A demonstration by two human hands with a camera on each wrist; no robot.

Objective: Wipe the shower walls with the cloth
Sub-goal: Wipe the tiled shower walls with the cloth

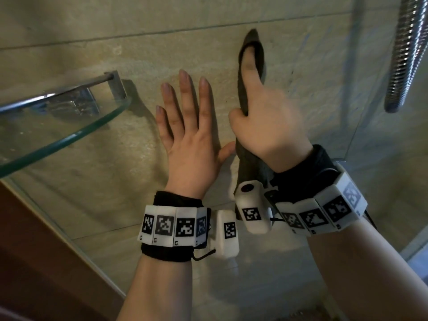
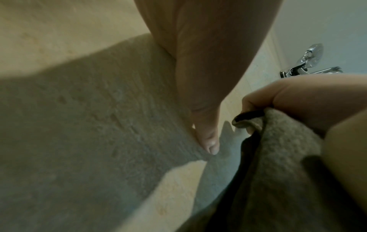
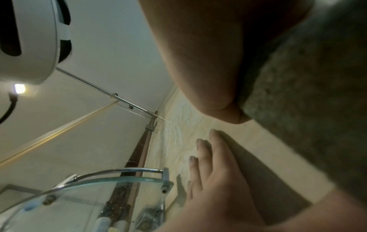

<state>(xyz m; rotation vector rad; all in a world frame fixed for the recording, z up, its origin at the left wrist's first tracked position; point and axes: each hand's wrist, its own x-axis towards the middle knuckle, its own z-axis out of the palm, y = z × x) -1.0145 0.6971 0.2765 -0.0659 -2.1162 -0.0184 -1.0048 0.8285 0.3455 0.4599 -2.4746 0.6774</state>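
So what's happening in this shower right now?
A person is wiping the tiled wall. The right hand holds a dark cloth against the tiles, one finger stretched up along it. The left hand lies flat and open on the wall beside it, holding nothing. A glass corner shelf sits to the left, and a metal shower hose hangs at the right.

Your cloth (image 1: 252, 56) looked like dark grey terry, nubby and matt, with a fuzzy pile up close. The wall (image 1: 92, 54) was beige stone-look tile, matt and slightly pitted. Your corner shelf (image 1: 58, 126) was clear green-edged glass with a shiny chrome rail, and the shower hose (image 1: 407, 49) was ribbed, glossy metal.
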